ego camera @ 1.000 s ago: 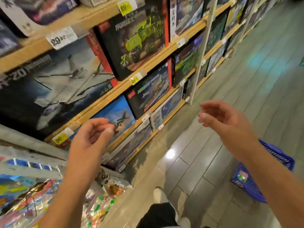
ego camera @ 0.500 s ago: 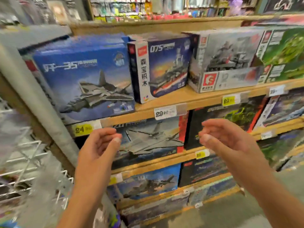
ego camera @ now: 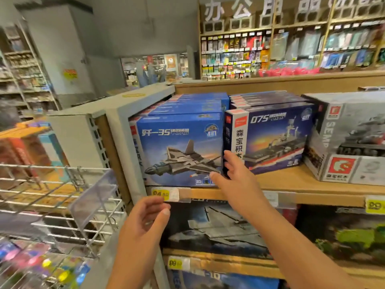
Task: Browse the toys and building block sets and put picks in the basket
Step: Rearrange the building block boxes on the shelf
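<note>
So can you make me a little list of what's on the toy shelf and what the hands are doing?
place: toy aisle, wooden shelf
front left box: blue fighter jet block set
box beside it: 075 warship block set
far right box: grey tank block set
right hand: fingers spread, reaching into the gap between jet and warship boxes
left hand: loosely curled, holding nothing, below the yellow price tag
basket: not in view

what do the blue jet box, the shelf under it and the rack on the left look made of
Blue jet box: printed cardboard with a slight sheen, judging by its folded edges.
Shelf: looks like light wood or wood-look laminate, matte; which one is unclear.
Rack: thin white-coated metal wire in a welded grid, probably.
</note>
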